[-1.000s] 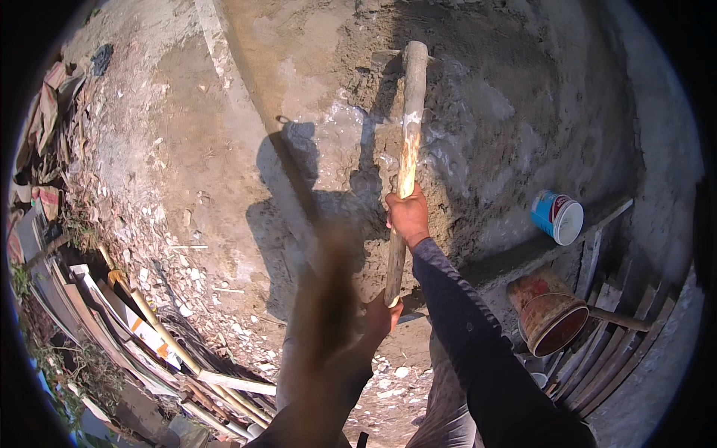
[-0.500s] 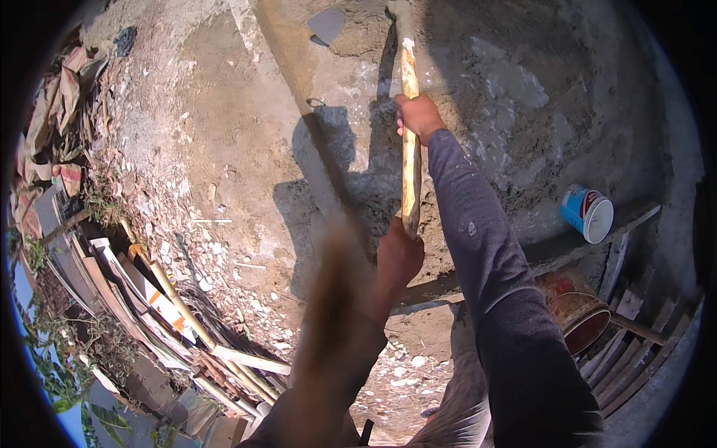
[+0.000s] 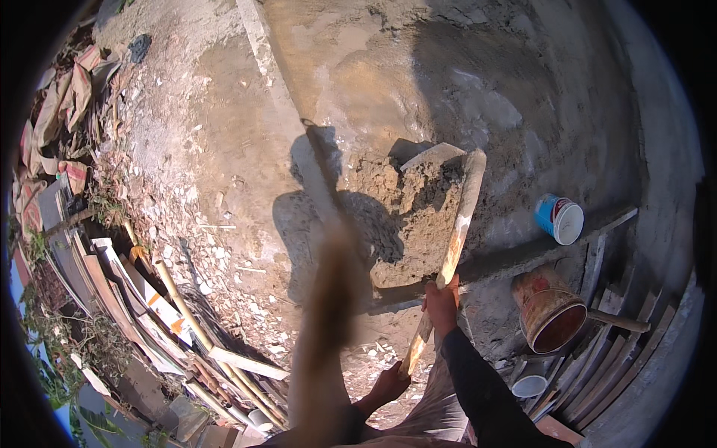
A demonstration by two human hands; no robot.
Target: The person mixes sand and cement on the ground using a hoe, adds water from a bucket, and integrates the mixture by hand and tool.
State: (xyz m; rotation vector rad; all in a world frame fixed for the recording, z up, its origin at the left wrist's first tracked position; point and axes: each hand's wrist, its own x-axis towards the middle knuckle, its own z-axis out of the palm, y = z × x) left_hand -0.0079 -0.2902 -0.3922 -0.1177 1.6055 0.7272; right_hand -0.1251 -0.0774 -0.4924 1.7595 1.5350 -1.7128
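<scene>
A long wooden tool handle [image 3: 457, 231] runs from near my body up to a flat blade [image 3: 432, 155] set in a heap of wet grey-brown mortar [image 3: 414, 216]. My right hand [image 3: 442, 302] grips the handle about a third of the way up, at the end of a dark sleeve. My left hand [image 3: 388, 384] grips the handle's lower end. More wet mortar [image 3: 478, 82] is spread over the ground beyond the heap.
A blurred brown strand [image 3: 328, 328] hangs close to the camera. A blue and white bucket [image 3: 559, 219], a rusty bucket [image 3: 549, 310] and a small white tub [image 3: 530, 384] lie at right. Planks [image 3: 149, 299] are stacked at left, sacks [image 3: 67, 89] at upper left.
My right arm was stretched far out along the handle; both hands have since pulled the tool back toward me, and a heap of mortar now sits at the blade.
</scene>
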